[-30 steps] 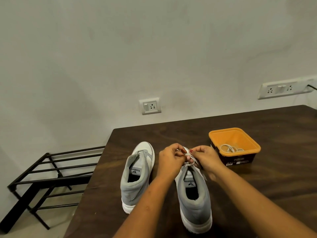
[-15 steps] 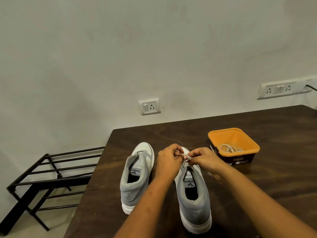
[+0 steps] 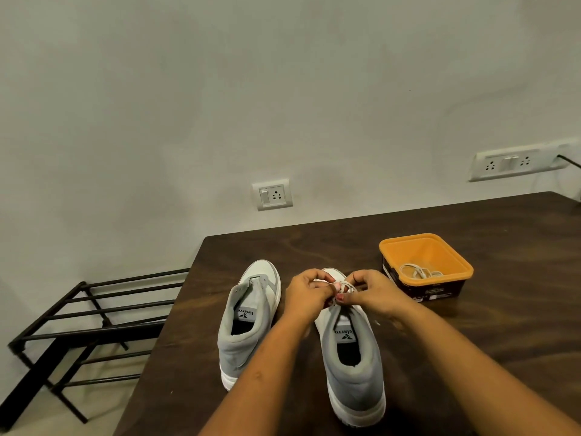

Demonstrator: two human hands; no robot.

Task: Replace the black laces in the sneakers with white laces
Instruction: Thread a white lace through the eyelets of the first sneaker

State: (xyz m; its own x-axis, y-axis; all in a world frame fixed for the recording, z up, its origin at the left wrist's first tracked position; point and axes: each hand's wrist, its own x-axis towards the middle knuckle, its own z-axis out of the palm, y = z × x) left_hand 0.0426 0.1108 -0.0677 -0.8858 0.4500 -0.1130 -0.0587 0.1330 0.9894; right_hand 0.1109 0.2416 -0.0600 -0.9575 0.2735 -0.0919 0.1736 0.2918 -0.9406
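Observation:
Two grey and white sneakers stand heel-toward-me on the dark wooden table (image 3: pixel 314 243). The left sneaker (image 3: pixel 248 322) shows no lace. Over the front of the right sneaker (image 3: pixel 350 354) both hands meet: my left hand (image 3: pixel 306 294) and my right hand (image 3: pixel 374 291) each pinch the white lace (image 3: pixel 345 286) with curled fingers. The lower lacing is hidden behind my hands. Another white lace (image 3: pixel 418 271) lies coiled in the orange tub (image 3: pixel 452 256) at the right.
A black metal shoe rack (image 3: pixel 81 328) stands on the floor left of the table. The wall behind carries a socket (image 3: pixel 273 195) and a switch strip (image 3: pixel 512 163) with a plugged cable. The table's left edge runs close to the left sneaker.
My hands have stayed over the right sneaker's front, working the white lace; the fingertips have come closer together and shifted slightly. Sneakers and tub have not moved.

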